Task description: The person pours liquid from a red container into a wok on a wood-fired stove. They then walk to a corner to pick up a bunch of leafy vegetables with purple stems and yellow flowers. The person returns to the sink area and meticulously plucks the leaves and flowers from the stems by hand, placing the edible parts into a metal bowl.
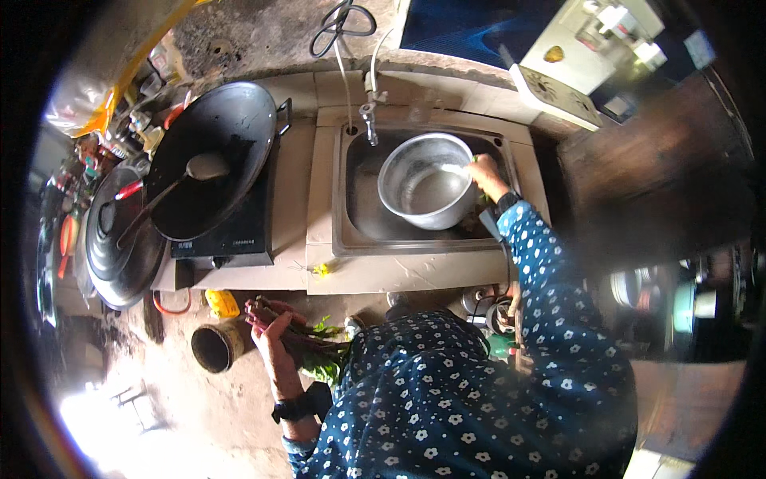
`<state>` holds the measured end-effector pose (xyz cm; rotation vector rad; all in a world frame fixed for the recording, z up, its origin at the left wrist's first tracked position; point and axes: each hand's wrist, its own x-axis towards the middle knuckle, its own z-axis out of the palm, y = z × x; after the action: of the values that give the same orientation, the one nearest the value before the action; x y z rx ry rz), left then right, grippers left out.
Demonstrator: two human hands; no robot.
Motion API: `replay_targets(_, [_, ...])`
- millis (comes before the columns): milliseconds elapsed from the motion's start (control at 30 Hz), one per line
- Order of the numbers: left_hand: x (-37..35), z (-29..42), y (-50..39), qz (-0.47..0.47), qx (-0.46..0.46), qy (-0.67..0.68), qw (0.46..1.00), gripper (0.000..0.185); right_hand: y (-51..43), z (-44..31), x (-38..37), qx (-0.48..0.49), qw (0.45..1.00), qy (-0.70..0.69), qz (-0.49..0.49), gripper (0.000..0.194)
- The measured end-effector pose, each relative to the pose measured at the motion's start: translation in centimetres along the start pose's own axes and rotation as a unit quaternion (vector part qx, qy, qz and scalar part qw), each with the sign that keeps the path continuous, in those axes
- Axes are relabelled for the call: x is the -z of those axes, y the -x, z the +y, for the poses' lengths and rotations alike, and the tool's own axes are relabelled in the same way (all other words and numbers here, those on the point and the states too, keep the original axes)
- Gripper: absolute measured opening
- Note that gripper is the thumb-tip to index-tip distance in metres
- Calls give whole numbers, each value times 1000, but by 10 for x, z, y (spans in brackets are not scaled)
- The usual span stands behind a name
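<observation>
My left hand (273, 335) grips a bunch of leafy greens with purple stems (299, 335), held low in front of the counter beside my body. The stem ends poke out past the fingers and the leaves hang toward my shirt. My right hand (486, 176) is closed at the right rim of a round aluminium pot (419, 206), and a bit of green shows by its fingers. Tilted slightly, the pot is in the stainless steel sink (365, 230); its visible inside holds no food. Some plant scraps lie in the sink near the pot's right side, partly hidden.
A tap (369, 123) rises behind the sink. At left, a black wok (215, 143) with a ladle (206, 167) rests on a cooktop (227, 248) beside a pot lid (114, 239). A yellow flower (322, 269) lies on the counter edge; a bucket (212, 350) stands below.
</observation>
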<state>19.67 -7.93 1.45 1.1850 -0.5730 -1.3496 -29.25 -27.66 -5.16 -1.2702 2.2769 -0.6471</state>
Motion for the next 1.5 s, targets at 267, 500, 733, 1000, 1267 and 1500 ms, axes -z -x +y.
replay_targets(267, [-46,15,6,36,38,24,998,31,21,30,-86,-45,935,-314,-158,20])
replay_targets(500, [-67,35,1,24,42,21,999,30,15,52,-101,-32,959,39,-280,43])
replay_targets(733, [-65,48,-7,65,35,28,997,24,-7,11,-103,257,956,79,-116,36])
replay_targets(1000, [-47,55,-4,80,-26,91,992,20,70,-129,-78,308,917,-52,-249,20])
replay_targets(1267, [-31,53,-2,81,-34,126,988,20,220,-202,-60,175,683,-210,-677,27])
replay_targets(1500, [-9,30,-7,162,-77,82,980,11,227,-195,-73,-68,636,-277,-717,33])
